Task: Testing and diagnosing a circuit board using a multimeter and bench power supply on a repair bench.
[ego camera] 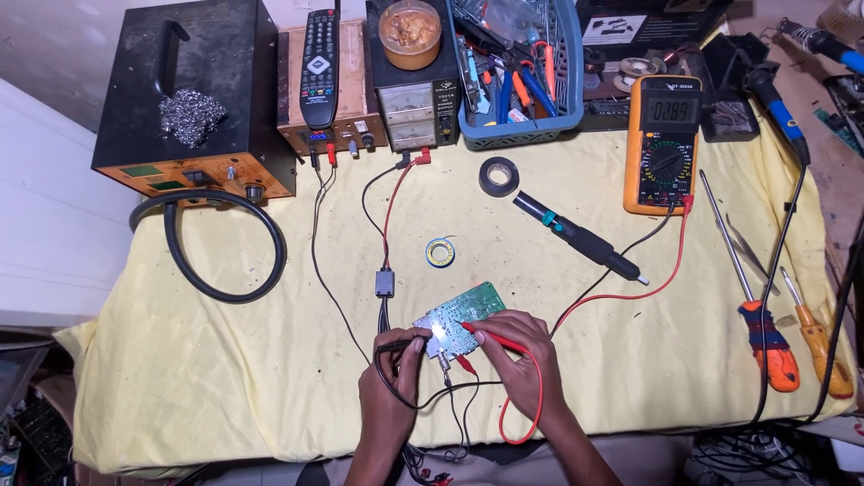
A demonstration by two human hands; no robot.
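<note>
green rectangular circuit board is lying flat on the yellow cloth near the front edge of the bench, between my two hands. my right hand is pinching the red probe with fingers closed around it, its tip resting on the board's middle. my left hand is gripping the black probe the same way, fingers closed, tip touching the board's left edge. red and black leads are looping below my wrists and running off toward the yellow digital multimeter, which is sitting well apart at the upper right. a small blue-and-yellow solder spool is lying just beyond the board, with a black roll of tape and a dark desoldering pump farther back. two orange-handled screwdrivers are lying at the far right.
</note>
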